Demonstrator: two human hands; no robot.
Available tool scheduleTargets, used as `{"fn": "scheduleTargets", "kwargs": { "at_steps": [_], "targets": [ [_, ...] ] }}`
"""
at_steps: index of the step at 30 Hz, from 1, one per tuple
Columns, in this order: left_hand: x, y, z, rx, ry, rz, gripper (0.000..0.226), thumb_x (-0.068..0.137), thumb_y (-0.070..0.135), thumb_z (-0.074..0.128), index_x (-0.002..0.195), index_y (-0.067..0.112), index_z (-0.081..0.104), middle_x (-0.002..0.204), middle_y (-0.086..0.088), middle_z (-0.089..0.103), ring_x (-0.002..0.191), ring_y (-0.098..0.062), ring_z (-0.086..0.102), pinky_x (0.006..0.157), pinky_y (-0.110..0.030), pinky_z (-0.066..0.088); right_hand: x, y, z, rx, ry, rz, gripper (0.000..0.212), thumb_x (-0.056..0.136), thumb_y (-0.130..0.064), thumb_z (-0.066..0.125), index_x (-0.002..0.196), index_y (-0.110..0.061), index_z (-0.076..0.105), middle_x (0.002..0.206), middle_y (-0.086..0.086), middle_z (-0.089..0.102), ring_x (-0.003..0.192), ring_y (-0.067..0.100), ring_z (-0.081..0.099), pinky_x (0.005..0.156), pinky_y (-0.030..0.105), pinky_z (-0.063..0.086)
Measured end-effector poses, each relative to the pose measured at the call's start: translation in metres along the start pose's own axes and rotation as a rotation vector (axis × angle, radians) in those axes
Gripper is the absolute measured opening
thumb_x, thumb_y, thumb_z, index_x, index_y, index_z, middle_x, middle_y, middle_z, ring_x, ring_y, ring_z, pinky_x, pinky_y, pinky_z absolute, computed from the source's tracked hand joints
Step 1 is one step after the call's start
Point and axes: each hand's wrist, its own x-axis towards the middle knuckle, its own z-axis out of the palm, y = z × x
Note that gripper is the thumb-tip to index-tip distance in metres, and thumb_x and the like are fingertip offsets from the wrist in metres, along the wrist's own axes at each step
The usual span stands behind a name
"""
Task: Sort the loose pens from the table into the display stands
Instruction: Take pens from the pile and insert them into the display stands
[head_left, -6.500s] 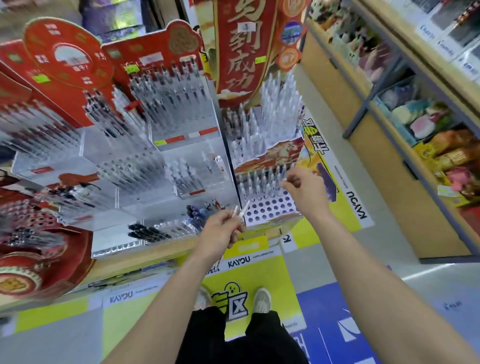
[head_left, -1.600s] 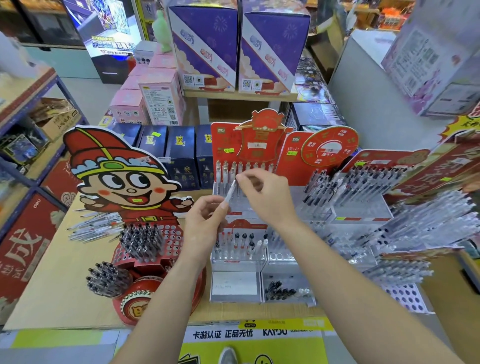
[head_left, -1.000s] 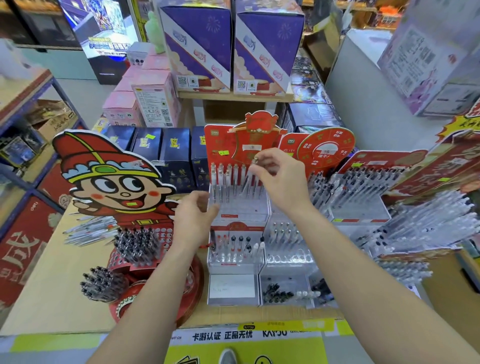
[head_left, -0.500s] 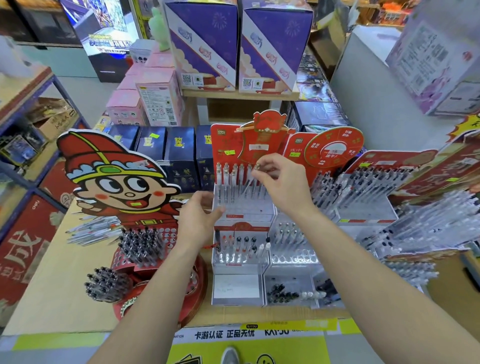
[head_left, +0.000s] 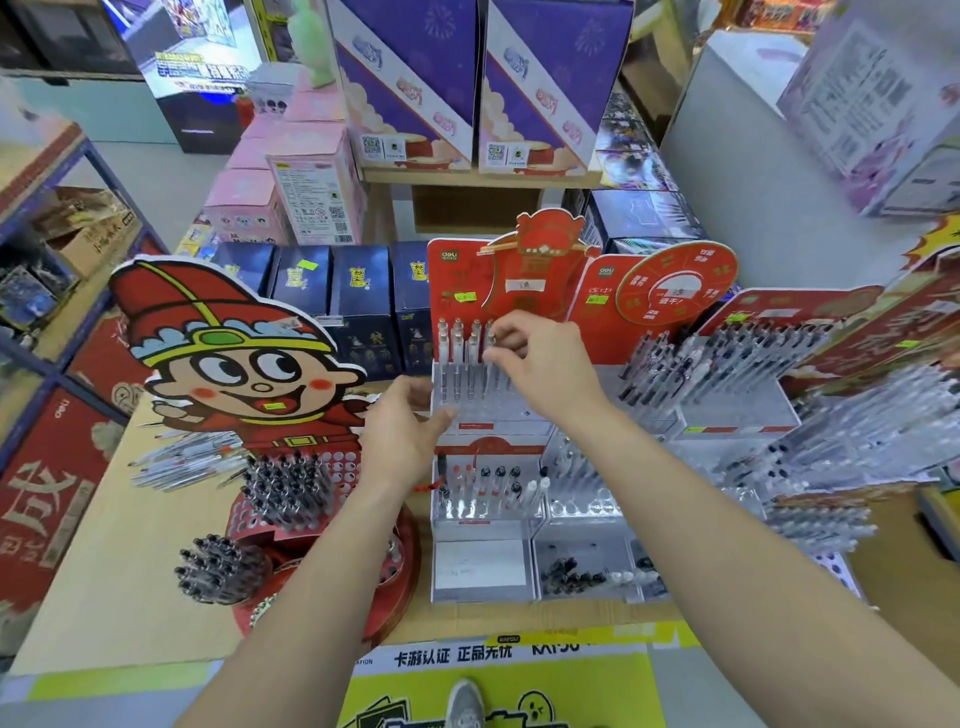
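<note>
A clear tiered pen stand (head_left: 485, 415) with a red backboard stands mid-table. My right hand (head_left: 545, 364) reaches over its top tier and pinches the top of a clear pen (head_left: 490, 343) standing in the back row. My left hand (head_left: 405, 423) hovers at the stand's left edge, fingers relaxed and holding nothing. A pile of loose pens (head_left: 182, 462) lies on the wooden table (head_left: 119, 561) at the left, below a cartoon figure cutout (head_left: 234, 364). A round red stand (head_left: 322, 519) full of black-capped pens sits under my left forearm.
More tiered stands packed with pens (head_left: 769, 395) fill the right side of the table. Dark blue boxes (head_left: 353, 296) line the table's back, with pink and purple boxes (head_left: 415, 88) stacked behind. A metal shelf (head_left: 47, 218) stands at the left.
My right hand has shifted slightly left along the top row, still on the pen it brought there. My left hand, which gave up that pen, has risen to the stand's left edge.
</note>
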Motion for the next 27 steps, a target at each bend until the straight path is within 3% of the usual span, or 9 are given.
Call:
{"fn": "scheduleTargets", "kwargs": {
  "at_steps": [6, 10, 13, 16, 22, 27],
  "targets": [
    [0.001, 0.001, -0.002, 0.043, -0.006, -0.001, 0.029, 0.089, 0.031, 0.078, 0.111, 0.021, 0.063, 0.095, 0.015, 0.065, 0.084, -0.001, 0.061, 0.07, -0.023, 0.047, -0.002, -0.001, 0.005, 0.013, 0.044, 0.009, 0.013, 0.09, -0.018, 0.076, 0.101, -0.013, 0.072, 0.076, -0.015, 0.064, 0.073, 0.0, 0.063, 0.083, 0.031, 0.057],
    [-0.005, 0.012, -0.01, 0.167, -0.048, 0.024, 0.033, 0.092, 0.035, 0.074, 0.118, 0.019, 0.062, 0.103, 0.006, 0.069, 0.092, -0.014, 0.064, 0.078, -0.029, 0.05, -0.009, -0.002, 0.003, 0.003, 0.047, 0.047, 0.019, 0.09, -0.027, 0.075, 0.103, -0.013, 0.071, 0.081, -0.01, 0.065, 0.076, 0.007, 0.065, 0.083, 0.035, 0.058],
    [-0.02, 0.025, -0.022, 0.315, -0.104, 0.053, 0.047, 0.094, 0.045, 0.068, 0.133, 0.019, 0.06, 0.12, 0.001, 0.07, 0.105, -0.019, 0.065, 0.085, -0.033, 0.053, -0.026, -0.006, 0.0, -0.098, 0.078, 0.034, 0.024, 0.093, -0.036, 0.07, 0.107, -0.017, 0.068, 0.092, -0.005, 0.066, 0.084, 0.015, 0.064, 0.079, 0.037, 0.057],
    [-0.049, 0.037, -0.042, 0.429, -0.102, 0.121, 0.051, 0.094, 0.048, 0.063, 0.139, 0.023, 0.057, 0.127, 0.002, 0.069, 0.11, -0.019, 0.065, 0.09, -0.04, 0.057, -0.049, -0.012, -0.004, -0.261, 0.085, -0.036, 0.03, 0.095, -0.036, 0.063, 0.12, -0.019, 0.063, 0.116, 0.0, 0.06, 0.101, 0.022, 0.061, 0.08, 0.035, 0.054],
    [-0.108, 0.026, -0.091, 0.76, -0.046, 0.184, 0.068, 0.095, 0.057, 0.055, 0.151, 0.02, 0.044, 0.155, -0.006, 0.045, 0.139, -0.029, 0.046, 0.106, -0.044, 0.045, -0.098, -0.034, 0.001, -0.438, -0.188, -0.095, 0.058, 0.094, -0.034, 0.06, 0.147, -0.018, 0.043, 0.143, 0.009, 0.044, 0.128, 0.033, 0.043, 0.101, 0.043, 0.044],
    [-0.156, -0.014, -0.145, 0.861, -0.028, 0.098, 0.086, 0.093, 0.068, 0.05, 0.158, 0.017, 0.029, 0.163, -0.008, 0.033, 0.147, -0.03, 0.034, 0.118, -0.049, 0.033, -0.142, -0.067, 0.019, -0.551, -0.356, -0.067, 0.062, 0.092, -0.042, 0.062, 0.144, -0.016, 0.04, 0.148, 0.013, 0.038, 0.134, 0.037, 0.037, 0.104, 0.05, 0.041]
  ]
}}
